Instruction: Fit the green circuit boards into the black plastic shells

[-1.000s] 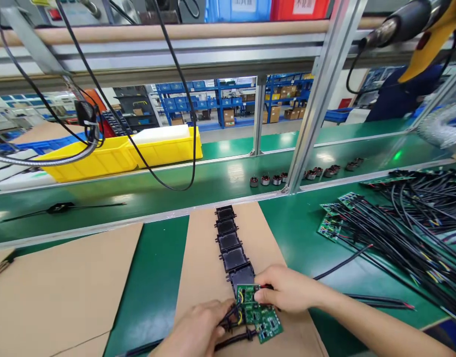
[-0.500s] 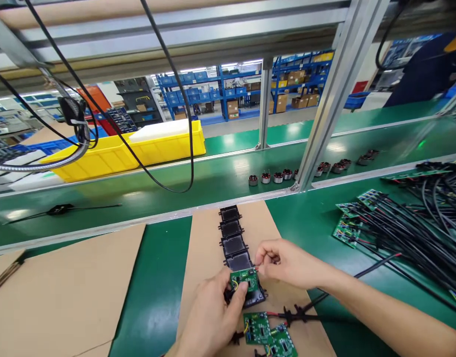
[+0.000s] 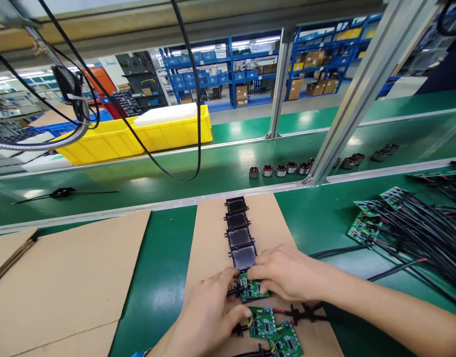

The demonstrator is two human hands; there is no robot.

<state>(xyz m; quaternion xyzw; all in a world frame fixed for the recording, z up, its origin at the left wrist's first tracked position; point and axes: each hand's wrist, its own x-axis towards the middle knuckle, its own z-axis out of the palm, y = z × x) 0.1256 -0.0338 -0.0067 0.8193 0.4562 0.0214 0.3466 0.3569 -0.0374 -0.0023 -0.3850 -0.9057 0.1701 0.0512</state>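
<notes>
A green circuit board (image 3: 253, 289) lies at the near end of a row of black plastic cases (image 3: 244, 257), over a case mostly hidden beneath it. My right hand (image 3: 287, 274) grips the board's right side, thumb at its near edge and fingers at the far edge. Beside the board's left edge is my left hand (image 3: 209, 310), with index finger and thumb spread apart around a black cable fitting (image 3: 235, 290). Its thumb reaches toward a second green board (image 3: 263, 322). Another board (image 3: 287, 340) partly overlaps that one, with black cables attached.
The cases and boards rest on a cardboard sheet (image 3: 209, 233). To the right lies a pile of boards with black cables (image 3: 417, 228). Small motors (image 3: 280, 170) line the green shelf behind a metal post (image 3: 356, 94). More cardboard (image 3: 72, 267) lies left; yellow bins (image 3: 172, 134) stand beyond.
The board has gone from being held up and tilted over the near case to lying low on it. My right hand has moved from the wire onto the board; my left thumb has come off it.
</notes>
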